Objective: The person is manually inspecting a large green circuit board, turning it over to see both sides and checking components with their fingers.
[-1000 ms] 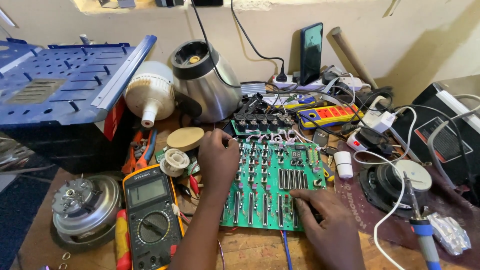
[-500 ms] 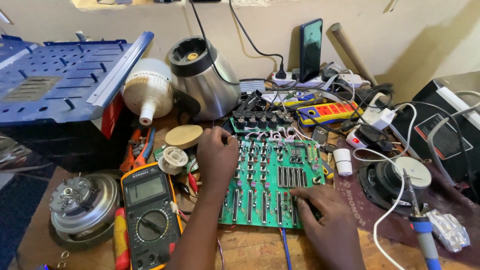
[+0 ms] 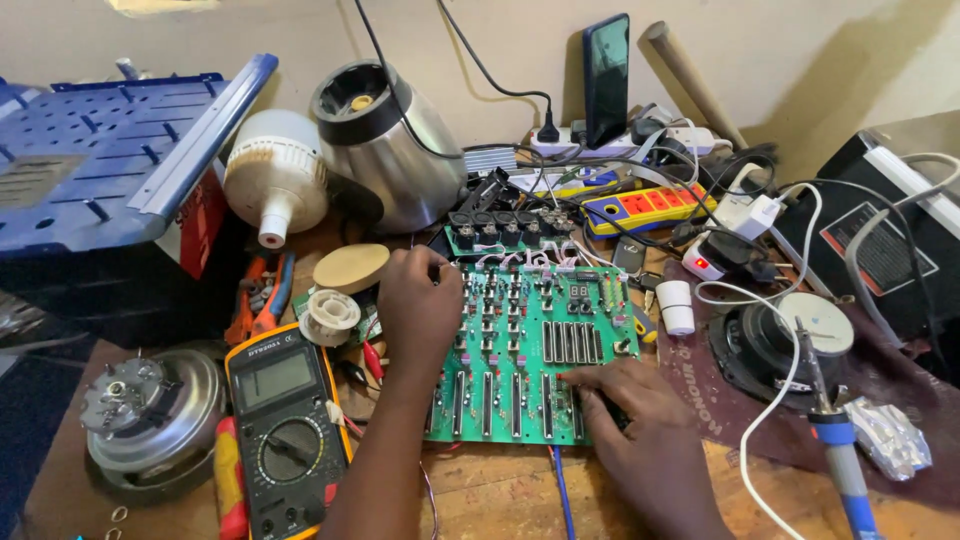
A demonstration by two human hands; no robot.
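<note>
Here the green circuit board (image 3: 530, 345) lies flat on the wooden bench, just right of the yellow multimeter (image 3: 285, 430). The left hand (image 3: 418, 310) grips its upper left edge, fingers curled; the right hand (image 3: 635, 425) rests on its lower right corner, fingers on the sliders.

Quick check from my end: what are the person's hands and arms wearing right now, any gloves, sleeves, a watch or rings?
Nothing shows on either. The left hand and right hand are bare, with no gloves, and I see no rings. Both forearms are uncovered down to the bottom edge of the picture: no sleeves, watch, strap or wristband in view. No cable or lead is attached to either arm.
</note>
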